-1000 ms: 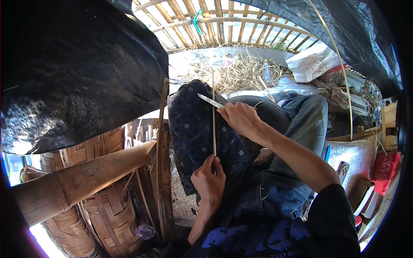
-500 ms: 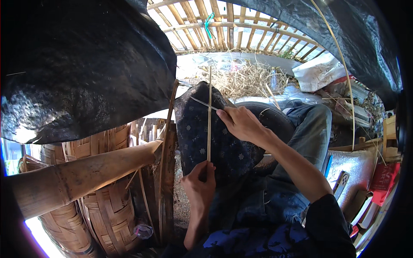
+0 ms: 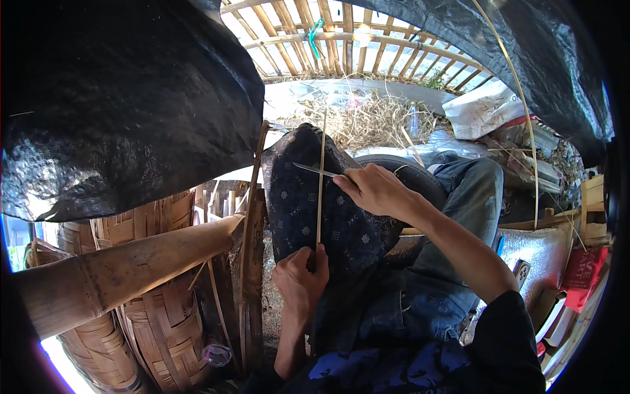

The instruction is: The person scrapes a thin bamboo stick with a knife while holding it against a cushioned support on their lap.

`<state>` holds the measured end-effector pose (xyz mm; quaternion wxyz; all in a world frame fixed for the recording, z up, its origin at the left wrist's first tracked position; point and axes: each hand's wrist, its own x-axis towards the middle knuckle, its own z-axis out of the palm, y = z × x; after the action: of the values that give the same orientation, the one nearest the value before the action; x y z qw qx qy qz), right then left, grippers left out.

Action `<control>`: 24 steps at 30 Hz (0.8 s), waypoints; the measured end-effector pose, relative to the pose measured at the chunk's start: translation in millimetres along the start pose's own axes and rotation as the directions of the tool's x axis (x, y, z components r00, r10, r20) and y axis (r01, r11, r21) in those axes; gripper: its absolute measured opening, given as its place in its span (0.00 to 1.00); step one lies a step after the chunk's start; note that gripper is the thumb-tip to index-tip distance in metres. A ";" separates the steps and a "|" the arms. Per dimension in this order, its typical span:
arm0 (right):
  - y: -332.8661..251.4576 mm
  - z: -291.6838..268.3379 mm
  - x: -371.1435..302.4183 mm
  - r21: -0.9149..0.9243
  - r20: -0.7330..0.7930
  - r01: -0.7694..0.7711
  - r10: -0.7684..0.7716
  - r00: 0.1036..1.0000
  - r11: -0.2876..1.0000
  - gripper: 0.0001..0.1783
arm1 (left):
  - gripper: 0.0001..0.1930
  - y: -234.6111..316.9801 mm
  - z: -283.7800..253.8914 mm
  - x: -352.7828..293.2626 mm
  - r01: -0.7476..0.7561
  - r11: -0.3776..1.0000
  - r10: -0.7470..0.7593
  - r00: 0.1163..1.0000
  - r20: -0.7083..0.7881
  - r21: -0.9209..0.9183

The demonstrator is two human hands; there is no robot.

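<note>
A thin pale bamboo strip (image 3: 321, 197) stretches away from me over a dark patterned cloth (image 3: 289, 210) draped on my knee. My left hand (image 3: 300, 276) pinches the strip's near end between thumb and fingers. In my right hand (image 3: 377, 188) is a knife, its handle hidden by the closed fingers. The slim knife blade (image 3: 310, 169) points left and lies across the strip, touching or almost touching it; which one I cannot tell.
At left, a thick bamboo pole (image 3: 131, 266) runs above woven bamboo baskets (image 3: 164, 328), below a black plastic sheet (image 3: 131, 118). An upright wooden stick (image 3: 252, 230) stands beside the cloth. Ahead lie a heap of shavings (image 3: 367, 121) and a slatted bamboo fence (image 3: 354, 41).
My right hand and the knife have come slightly nearer to me along the strip. The left hand keeps its pinch, in nearly the same place.
</note>
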<state>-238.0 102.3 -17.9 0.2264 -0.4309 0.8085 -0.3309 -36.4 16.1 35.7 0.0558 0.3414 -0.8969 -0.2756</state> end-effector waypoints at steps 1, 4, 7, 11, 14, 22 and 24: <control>0.3 -1.0 -1.3 -0.036 0.005 0.019 -0.019 1.000 0.999 0.24 | 0.21 0.6 1.8 -0.2 -0.034 0.999 0.034 0.998 -0.043 0.005; -1.4 -9.4 -7.4 -0.127 0.011 0.020 -0.018 1.000 0.992 0.24 | 0.18 -1.0 11.9 -2.7 -0.156 0.986 0.162 0.975 -0.149 0.052; 5.4 -6.3 -12.5 -0.189 0.019 0.018 -0.014 1.000 0.982 0.29 | 0.14 -3.6 19.8 -3.9 -0.172 0.981 0.180 0.980 -0.088 0.094; 17.5 5.3 -10.4 -0.182 0.055 -0.031 0.042 0.998 0.983 0.29 | 0.13 -3.3 25.4 -8.8 -0.188 0.977 0.196 0.979 -0.066 0.102; 30.4 8.4 0.7 -0.196 0.021 -0.117 0.124 0.992 0.973 0.29 | 0.14 1.0 26.6 -12.6 -0.195 0.972 0.200 0.979 -0.028 0.129; 28.5 -0.1 27.2 0.062 -0.067 -0.188 0.192 0.979 0.980 0.28 | 0.15 -12.3 13.5 -1.4 -0.116 0.993 0.116 0.993 0.031 0.008; 38.4 9.8 19.6 0.081 -0.249 0.044 -0.023 0.968 0.996 0.27 | 0.16 -10.2 8.7 1.3 -0.096 0.994 0.099 0.993 0.064 -0.049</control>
<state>-262.9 98.2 -54.2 0.1364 -0.3898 0.8080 -0.4202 -34.0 13.0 22.9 0.0470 0.2866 -0.9073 -0.3041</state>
